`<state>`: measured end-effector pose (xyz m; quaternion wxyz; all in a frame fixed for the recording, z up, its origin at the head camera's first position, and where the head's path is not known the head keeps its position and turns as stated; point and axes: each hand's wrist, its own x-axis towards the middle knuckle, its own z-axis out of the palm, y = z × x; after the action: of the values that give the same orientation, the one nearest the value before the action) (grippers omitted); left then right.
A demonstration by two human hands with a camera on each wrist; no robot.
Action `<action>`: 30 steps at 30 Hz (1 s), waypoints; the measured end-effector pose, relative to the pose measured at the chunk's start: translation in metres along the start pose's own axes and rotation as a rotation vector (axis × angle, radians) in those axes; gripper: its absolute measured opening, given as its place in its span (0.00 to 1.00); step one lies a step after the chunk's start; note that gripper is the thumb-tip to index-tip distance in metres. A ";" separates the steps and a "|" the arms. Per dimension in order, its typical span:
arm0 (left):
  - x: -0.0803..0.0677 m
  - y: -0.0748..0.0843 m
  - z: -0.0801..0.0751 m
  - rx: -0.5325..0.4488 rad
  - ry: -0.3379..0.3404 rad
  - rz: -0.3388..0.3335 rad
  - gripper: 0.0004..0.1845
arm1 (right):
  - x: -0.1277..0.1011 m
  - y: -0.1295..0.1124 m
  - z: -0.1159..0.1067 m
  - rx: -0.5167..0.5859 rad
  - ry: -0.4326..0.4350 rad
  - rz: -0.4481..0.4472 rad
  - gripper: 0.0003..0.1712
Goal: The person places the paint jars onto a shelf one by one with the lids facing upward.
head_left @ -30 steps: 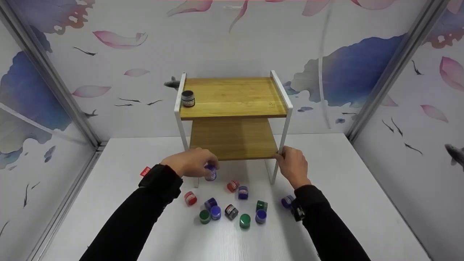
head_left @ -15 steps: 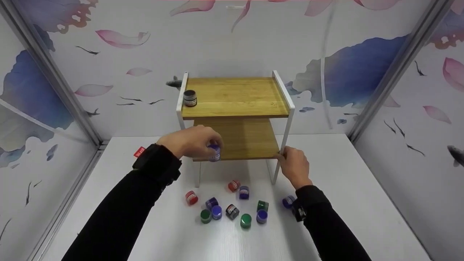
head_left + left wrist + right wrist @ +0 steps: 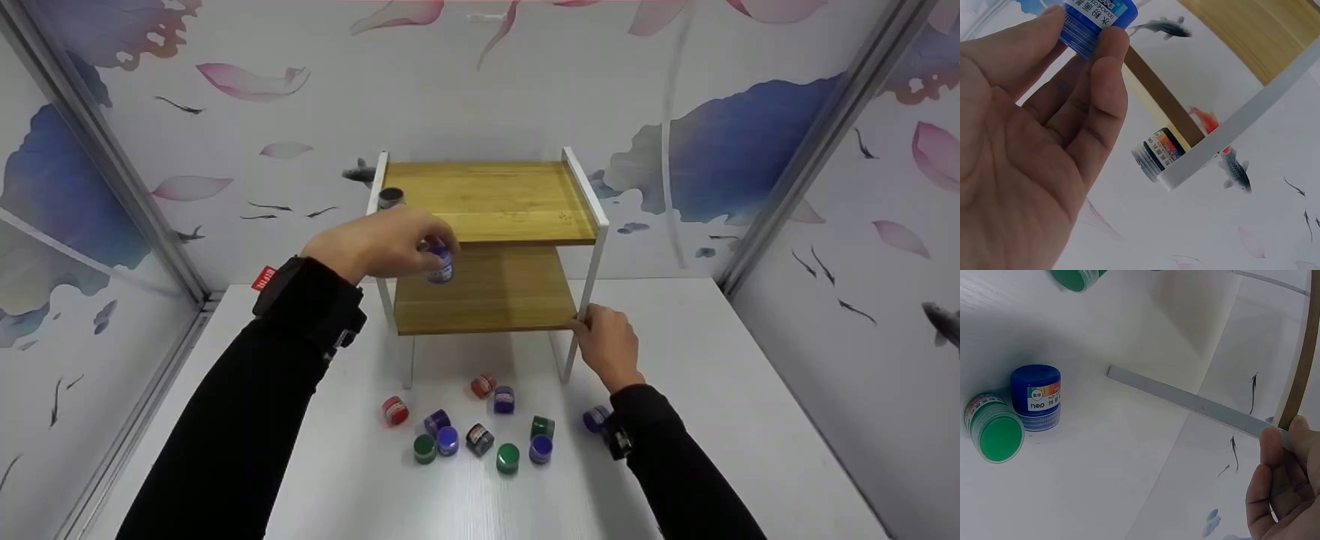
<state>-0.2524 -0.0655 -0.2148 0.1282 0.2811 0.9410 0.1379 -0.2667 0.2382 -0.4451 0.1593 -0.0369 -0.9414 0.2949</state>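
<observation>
My left hand pinches a small blue paint jar in the air, in front of the left end of the rack's top shelf. The left wrist view shows that blue jar between my fingertips, with a black-lidded jar behind the rack's white rail. That black jar stands on the top shelf's left edge. My right hand grips the rack's white front right leg; in the right wrist view its fingers curl round the leg.
Several small jars in red, blue, green and black lie on the white table in front of the rack, among them a blue one and a green one. Patterned walls close in the back and both sides.
My left hand has lifted the blue jar from the table in front of the rack up to the level of the top shelf. My right hand has stayed on the leg.
</observation>
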 end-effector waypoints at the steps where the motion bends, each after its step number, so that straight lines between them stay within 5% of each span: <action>1: 0.001 0.000 -0.002 0.004 0.007 0.000 0.15 | 0.000 0.000 0.000 0.001 0.004 -0.003 0.11; 16: 0.021 -0.010 -0.022 0.119 0.116 -0.069 0.19 | -0.002 -0.003 -0.002 -0.016 0.006 0.021 0.11; 30: 0.043 -0.026 -0.016 0.211 0.233 -0.095 0.20 | -0.001 -0.004 -0.001 -0.005 0.005 0.023 0.10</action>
<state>-0.3054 -0.0654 -0.2153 -0.0055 0.2301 0.9711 0.0639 -0.2649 0.2356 -0.4422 0.1581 -0.0488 -0.9414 0.2941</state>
